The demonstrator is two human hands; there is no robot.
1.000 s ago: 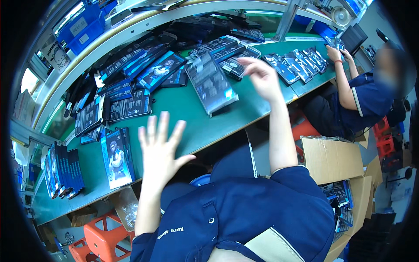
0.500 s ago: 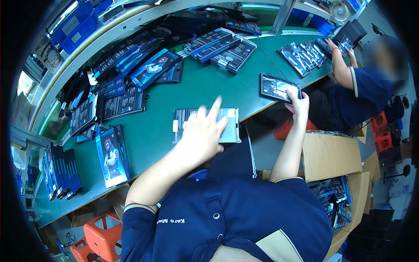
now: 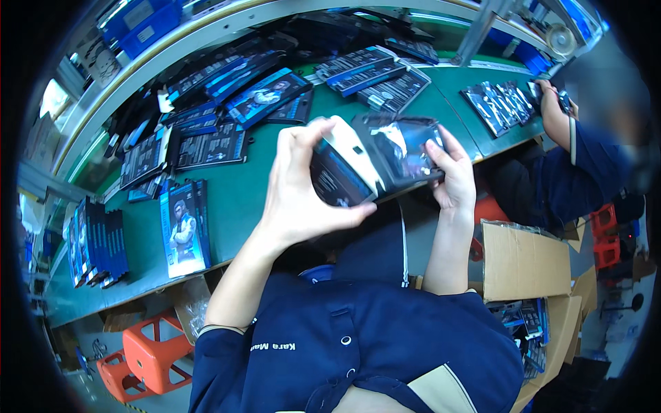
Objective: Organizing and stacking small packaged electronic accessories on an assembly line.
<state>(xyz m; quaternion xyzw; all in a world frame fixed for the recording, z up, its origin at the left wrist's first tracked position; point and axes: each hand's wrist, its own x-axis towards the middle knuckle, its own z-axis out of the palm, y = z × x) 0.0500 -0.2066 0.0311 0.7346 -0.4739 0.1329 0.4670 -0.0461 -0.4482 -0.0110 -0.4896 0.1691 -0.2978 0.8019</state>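
Observation:
My left hand (image 3: 289, 189) grips a flat dark carton (image 3: 335, 177) between thumb and fingers, its white-lined open end facing right. In my right hand (image 3: 454, 172) is a black tray (image 3: 406, 155) with a shiny, clear-wrapped item in it, the thumb pressing on its face. The tray's left edge meets the carton's open end; whether any of it sits inside, I cannot tell. Both are tilted and held above the table's near edge. A printed carton (image 3: 184, 230) with a figure on its front lies on the green table (image 3: 275, 151), left of my left hand.
Dark cartons (image 3: 268, 96) lie heaped along the back, and a row of cartons (image 3: 96, 244) stands at far left. Wrapped packs (image 3: 499, 107) lie near a co-worker (image 3: 589, 151) at right. A cardboard box (image 3: 527, 261) of packs and red stools (image 3: 155, 351) are below.
My left hand has picked up the carton from the table and raised it. My right hand has brought the tray left to the carton's open end. The view has shifted slightly.

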